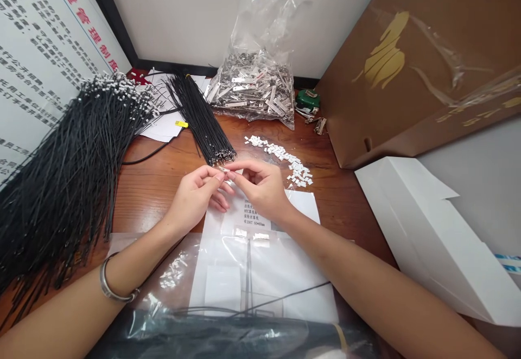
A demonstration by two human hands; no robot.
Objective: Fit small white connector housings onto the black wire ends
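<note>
Both hands meet over the wooden table (150,185), fingertips pinched together on a tiny white and metal part (225,173). My left hand (199,193) pinches it from the left, my right hand (260,185) from the right. Just behind them lies the tip of a bundle of black wires (201,120). A scatter of small white connector pieces (285,158) sits to the right of the hands. A thin black wire (285,296) runs under my right forearm across a clear plastic bag (228,277).
A big heap of black wires with white ends (69,169) fills the left side. A clear bag of metal strips (254,84) stands at the back. A brown carton (407,65) and a white box (431,234) are on the right. A printed poster (36,38) leans at the left.
</note>
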